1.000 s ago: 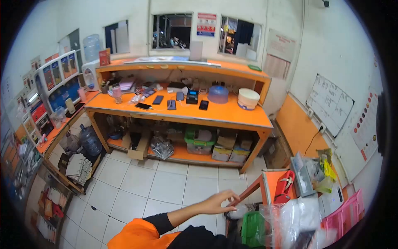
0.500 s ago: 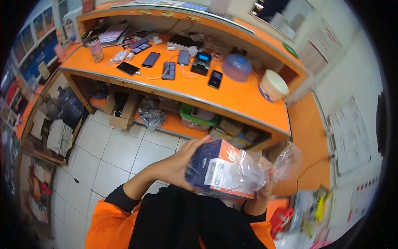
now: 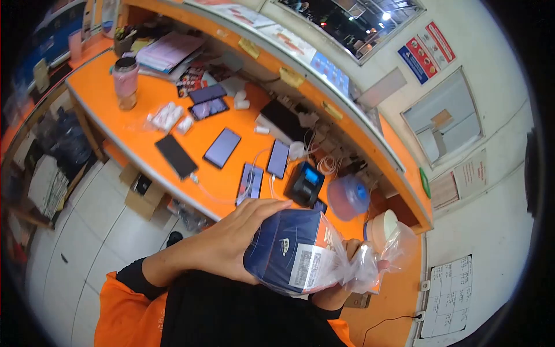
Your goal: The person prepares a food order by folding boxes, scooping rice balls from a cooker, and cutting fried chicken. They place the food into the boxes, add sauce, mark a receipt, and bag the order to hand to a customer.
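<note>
Between my hands, in front of my chest, is a dark blue and orange box [image 3: 277, 237] wrapped in a clear plastic bag [image 3: 399, 246]. A white printed label [image 3: 306, 267] shows through the plastic. My left hand [image 3: 222, 246] is wrapped round the box's left side, thumb and fingers pressed to it. On the right, my right hand [image 3: 352, 248] closes on the gathered plastic of the bag; the box and plastic partly hide its fingers. Just beyond the box, several phones lie on the orange desk, one phone [image 3: 222, 148] near its middle.
The orange desk [image 3: 147, 168] holds a pink-topped tumbler [image 3: 125, 84], a black device with a lit screen [image 3: 304, 184], a blue-lidded container [image 3: 348, 198] and a white tub [image 3: 381, 226]. Charging cables run to some phones. An open cardboard box [image 3: 144, 196] stands below the desk.
My view has shifted closer to the desk and tilted, and the held box now overlaps the desk's front edge. Both hands keep their hold on the box and its plastic.
</note>
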A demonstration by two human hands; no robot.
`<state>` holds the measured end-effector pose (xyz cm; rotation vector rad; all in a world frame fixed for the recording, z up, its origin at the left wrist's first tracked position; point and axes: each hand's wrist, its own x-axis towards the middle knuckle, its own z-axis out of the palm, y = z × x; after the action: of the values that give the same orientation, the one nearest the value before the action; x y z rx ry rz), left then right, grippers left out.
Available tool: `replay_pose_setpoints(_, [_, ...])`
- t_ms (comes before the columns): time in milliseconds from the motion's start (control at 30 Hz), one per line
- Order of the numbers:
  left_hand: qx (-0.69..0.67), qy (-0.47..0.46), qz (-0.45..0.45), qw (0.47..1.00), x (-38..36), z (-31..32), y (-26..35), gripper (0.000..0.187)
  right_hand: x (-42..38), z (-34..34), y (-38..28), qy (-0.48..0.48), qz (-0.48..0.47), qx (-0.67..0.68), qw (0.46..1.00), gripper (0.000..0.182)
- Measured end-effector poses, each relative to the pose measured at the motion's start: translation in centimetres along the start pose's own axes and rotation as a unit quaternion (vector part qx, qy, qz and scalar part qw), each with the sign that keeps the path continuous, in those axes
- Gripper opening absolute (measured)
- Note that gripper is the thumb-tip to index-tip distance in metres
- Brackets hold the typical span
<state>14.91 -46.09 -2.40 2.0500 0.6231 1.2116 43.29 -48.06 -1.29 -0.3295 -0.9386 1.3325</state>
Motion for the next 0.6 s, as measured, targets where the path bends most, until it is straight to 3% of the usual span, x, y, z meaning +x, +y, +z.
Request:
replay_pose_setpoints(100, [0.000,0.001,0.046,0.999,3.9,-4.5,-3.4,0.107,6.8,0.6,2.9,-0.134,-0.012,0.058,0.989,0.063])
replay_pose_setpoints(167, [-0.012,-0.013,0.054,0.998,6.1,-6.5,-5.1,0.106,9.6,0.7,3.2,-0.172,-0.011,0.033,0.984,0.062])
replay_pose_setpoints(333, [-0.044,-0.052,0.049,0.996,11.2,-9.3,-8.6,0.106,13.0,0.9,4.6,0.014,-0.079,-0.044,0.996,0.060])
replay_pose_setpoints(500, [-0.039,-0.071,0.067,0.995,15.6,-10.1,-11.1,0.106,15.8,1.7,4.9,0.175,-0.133,-0.125,0.967,0.058])
replay_pose_setpoints(600, [-0.044,-0.089,0.055,0.993,18.0,-10.9,-12.2,0.106,18.5,-0.5,5.0,0.108,-0.136,-0.100,0.980,0.056])
